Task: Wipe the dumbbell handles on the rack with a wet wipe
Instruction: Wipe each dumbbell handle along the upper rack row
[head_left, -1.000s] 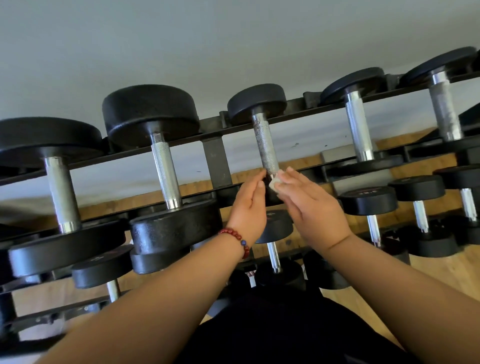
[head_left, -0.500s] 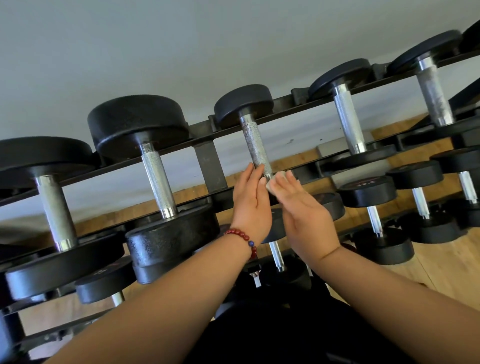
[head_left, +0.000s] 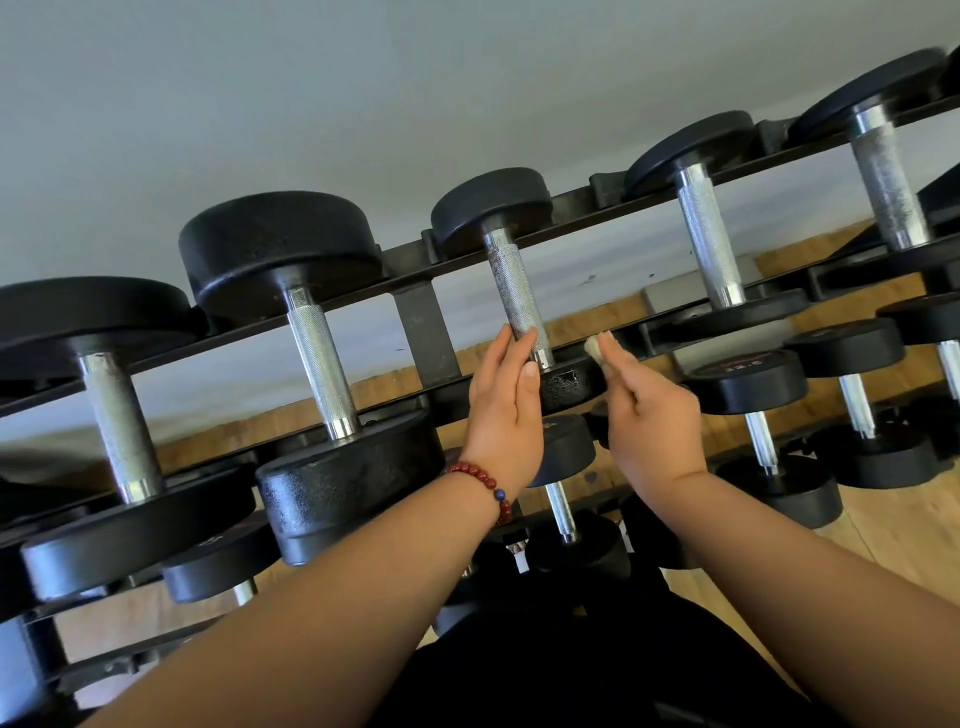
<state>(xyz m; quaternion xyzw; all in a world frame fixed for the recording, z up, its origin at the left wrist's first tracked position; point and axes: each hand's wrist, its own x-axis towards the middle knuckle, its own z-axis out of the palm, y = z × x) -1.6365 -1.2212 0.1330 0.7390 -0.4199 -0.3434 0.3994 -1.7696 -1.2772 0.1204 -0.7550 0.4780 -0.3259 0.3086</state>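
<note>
My forearms reach up toward the dumbbell rack (head_left: 426, 319), a red bead bracelet (head_left: 487, 480) on my left wrist. My left hand (head_left: 506, 415), fingers straight and together, touches the lower end of the knurled steel handle (head_left: 515, 291) of the middle dumbbell on the top tier. My right hand (head_left: 652, 415) pinches a small wadded wet wipe (head_left: 594, 347) at its fingertips, just right of that handle and clear of the steel. Beyond, neighbouring black dumbbells (head_left: 280, 244) line the top rail against a pale grey wall (head_left: 363, 104).
</note>
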